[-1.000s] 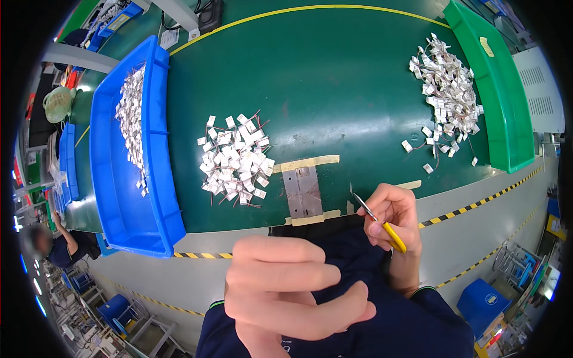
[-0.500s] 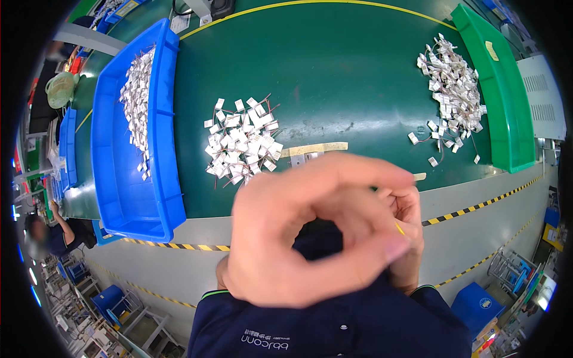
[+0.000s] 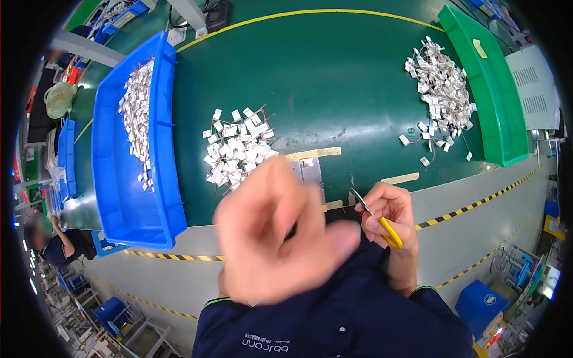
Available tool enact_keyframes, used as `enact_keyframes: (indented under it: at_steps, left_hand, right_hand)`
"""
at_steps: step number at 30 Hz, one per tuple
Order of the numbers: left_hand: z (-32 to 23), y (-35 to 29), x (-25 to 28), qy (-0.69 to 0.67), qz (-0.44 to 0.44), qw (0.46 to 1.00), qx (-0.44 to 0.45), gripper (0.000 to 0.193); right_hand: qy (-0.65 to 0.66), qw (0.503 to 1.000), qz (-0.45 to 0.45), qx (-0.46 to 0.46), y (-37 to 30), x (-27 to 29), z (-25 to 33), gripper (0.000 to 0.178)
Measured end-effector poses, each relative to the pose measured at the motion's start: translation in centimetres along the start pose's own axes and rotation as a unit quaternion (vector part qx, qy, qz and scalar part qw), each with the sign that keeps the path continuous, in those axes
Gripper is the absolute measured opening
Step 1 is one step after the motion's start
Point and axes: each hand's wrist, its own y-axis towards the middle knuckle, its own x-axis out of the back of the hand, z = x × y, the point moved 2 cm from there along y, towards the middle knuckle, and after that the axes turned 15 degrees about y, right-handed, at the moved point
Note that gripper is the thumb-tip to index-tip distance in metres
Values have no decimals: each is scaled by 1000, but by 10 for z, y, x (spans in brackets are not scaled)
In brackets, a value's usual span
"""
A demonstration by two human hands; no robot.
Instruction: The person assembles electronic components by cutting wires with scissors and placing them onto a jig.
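Right hand (image 3: 395, 210) grasps a yellow-handled tool (image 3: 391, 234); blurred left hand (image 3: 262, 244) curls, whether around anything I cannot tell.

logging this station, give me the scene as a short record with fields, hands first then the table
left hand: blurred, in front of the table's near edge; cannot tell whether it holds anything
right hand: grips a yellow-handled tool, its thin metal tip pointing away and to the left
left pile: white pieces with thin wires, right of the blue bin, which holds more white pieces
right pile: similar pieces, left of the green bin
metal plate: between the piles, partly hidden by the left hand
surface: green table
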Motion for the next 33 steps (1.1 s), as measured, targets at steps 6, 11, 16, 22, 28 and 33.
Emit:
enact_keyframes:
  at_steps: [6, 11, 16, 22, 28, 33]
  left_hand:
    - [-28, -29, 9, -150, 195, 964, -97, 12]
    - [-29, -39, -11, -50, 82, 989, -111, 14]
    - [-32, -63, -66, 55, -23, 990, -127, 18]
    - [-30, -4, -60, 182, -129, 966, -131, 24]
    - [-42, 5, -47, 271, -174, 936, -143, 28]
    - [-45, 3, -38, 279, -109, 944, -139, 23]
  right_hand:
    - [9, 1000, -6, -15, 4, -1, -4, 14]
    - [-11, 1000, -13, -16, 4, -7, -8, 14]
    - [-17, 999, -33, -34, 3, -4, -12, 14]
    - [-62, 996, -55, -38, -2, 9, -10, 13]
    - [-16, 999, -35, -34, 3, 2, -13, 13]
    - [-14, 998, -33, -45, -2, -1, -14, 14]
